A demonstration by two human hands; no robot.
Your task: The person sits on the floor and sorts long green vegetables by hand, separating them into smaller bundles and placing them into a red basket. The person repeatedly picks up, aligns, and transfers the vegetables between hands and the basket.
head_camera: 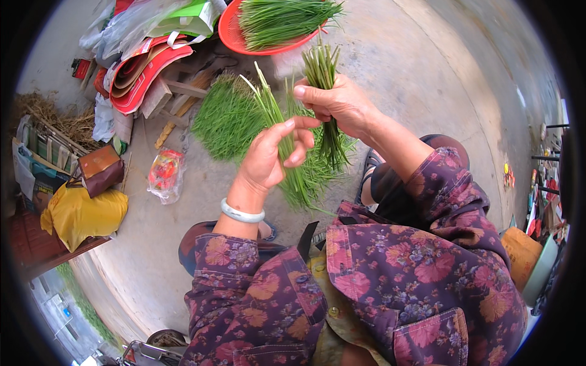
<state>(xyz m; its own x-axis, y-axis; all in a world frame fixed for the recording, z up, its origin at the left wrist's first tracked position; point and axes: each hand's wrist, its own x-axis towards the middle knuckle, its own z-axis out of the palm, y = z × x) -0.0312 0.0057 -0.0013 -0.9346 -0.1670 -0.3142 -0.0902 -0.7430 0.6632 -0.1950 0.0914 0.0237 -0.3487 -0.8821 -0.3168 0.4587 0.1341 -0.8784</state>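
My left hand point(274, 153), a pale bangle at its wrist, holds a loose bunch of long green stalks point(293, 183) like garlic chives, their whitish ends pointing up and away. Beside it, my right hand point(336, 100) grips a thicker, tighter bundle of the same stalks point(322, 68), with cut-looking ends up and leaf tips hanging down. The two hands are close together, the left fingertips near the right-hand bundle. Below them on the concrete floor spreads a large heap of green chives point(226, 121), partly hidden by my hands.
A red plastic basket point(229, 34) piled with chives point(284, 23) stands ahead. To the left are bags, cardboard point(151, 73), wooden pieces point(155, 98), a plastic-wrapped red package point(165, 174) and a yellow bag point(87, 215). Sandalled feet point(368, 178) flank the heap. More items line the far right wall.
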